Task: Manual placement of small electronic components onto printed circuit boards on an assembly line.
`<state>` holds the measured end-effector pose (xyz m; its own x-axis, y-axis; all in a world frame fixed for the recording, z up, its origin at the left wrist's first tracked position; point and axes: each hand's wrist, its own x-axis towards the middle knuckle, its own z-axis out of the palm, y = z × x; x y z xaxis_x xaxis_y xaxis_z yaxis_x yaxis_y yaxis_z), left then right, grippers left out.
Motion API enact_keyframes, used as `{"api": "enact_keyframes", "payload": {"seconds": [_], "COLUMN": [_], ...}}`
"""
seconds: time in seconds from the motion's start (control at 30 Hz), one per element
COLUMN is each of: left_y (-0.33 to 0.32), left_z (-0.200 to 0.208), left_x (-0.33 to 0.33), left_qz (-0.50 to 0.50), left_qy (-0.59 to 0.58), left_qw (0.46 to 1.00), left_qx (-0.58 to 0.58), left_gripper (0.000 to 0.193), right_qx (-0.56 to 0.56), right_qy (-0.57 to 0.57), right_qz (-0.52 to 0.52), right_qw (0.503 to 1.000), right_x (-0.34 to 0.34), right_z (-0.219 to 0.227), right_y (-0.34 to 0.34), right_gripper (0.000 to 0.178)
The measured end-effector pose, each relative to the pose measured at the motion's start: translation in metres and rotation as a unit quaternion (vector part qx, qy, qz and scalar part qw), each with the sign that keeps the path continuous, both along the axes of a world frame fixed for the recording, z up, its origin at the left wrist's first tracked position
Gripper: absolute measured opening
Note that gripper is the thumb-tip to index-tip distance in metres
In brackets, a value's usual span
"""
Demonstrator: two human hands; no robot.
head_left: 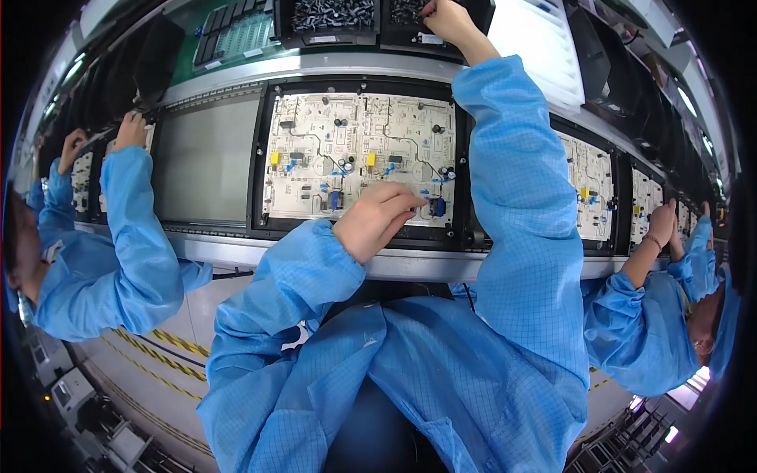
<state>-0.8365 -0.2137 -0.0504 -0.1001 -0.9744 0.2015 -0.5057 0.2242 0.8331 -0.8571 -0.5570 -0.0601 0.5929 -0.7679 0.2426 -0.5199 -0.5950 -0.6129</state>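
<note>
Two pale circuit boards [315, 201] lie side by side in a black carrier frame [259, 165] in front of me, bearing yellow, blue and black components. My left hand [378, 219] is over the lower part of the right-hand board, its fingers bent and pressed together beside a dark blue component [438, 206]. Whatever these fingertips may hold is too small to make out. Stretched far forward, my right hand [453, 22] dips its curled fingers into a black bin [422, 39] of small dark parts. What they pinch there is hidden.
Left of that bin stands another black bin [322, 39] full of small parts, then a tray of clear and black pieces [236, 35]. A grey panel [206, 158] lies left of my boards. More boards [587, 185] continue rightward. Co-workers in blue sleeves [138, 229] work on both sides.
</note>
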Motion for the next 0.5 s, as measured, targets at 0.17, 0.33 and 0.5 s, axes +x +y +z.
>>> {"api": "enact_keyframes", "payload": {"seconds": [0.17,0.33,0.5], "left_y": [-0.006,-0.007,-0.007], "left_z": [-0.003,-0.007,-0.009], "left_x": [-0.006,-0.01,-0.013], "left_qz": [0.014,0.012,0.009], "left_qy": [-0.12,-0.161,-0.175], "left_qw": [0.991,0.984,0.981], "left_qx": [-0.064,-0.08,-0.088], "left_gripper": [0.03,0.028,0.025], "right_qx": [-0.106,-0.128,-0.164], "right_qy": [-0.103,-0.133,-0.143], "right_qz": [-0.038,-0.053,-0.044], "right_qw": [0.988,0.981,0.975], "right_x": [-0.005,-0.009,-0.013], "right_z": [0.001,-0.002,-0.013], "right_y": [0.017,0.019,0.012], "right_gripper": [0.008,0.008,0.012]}}
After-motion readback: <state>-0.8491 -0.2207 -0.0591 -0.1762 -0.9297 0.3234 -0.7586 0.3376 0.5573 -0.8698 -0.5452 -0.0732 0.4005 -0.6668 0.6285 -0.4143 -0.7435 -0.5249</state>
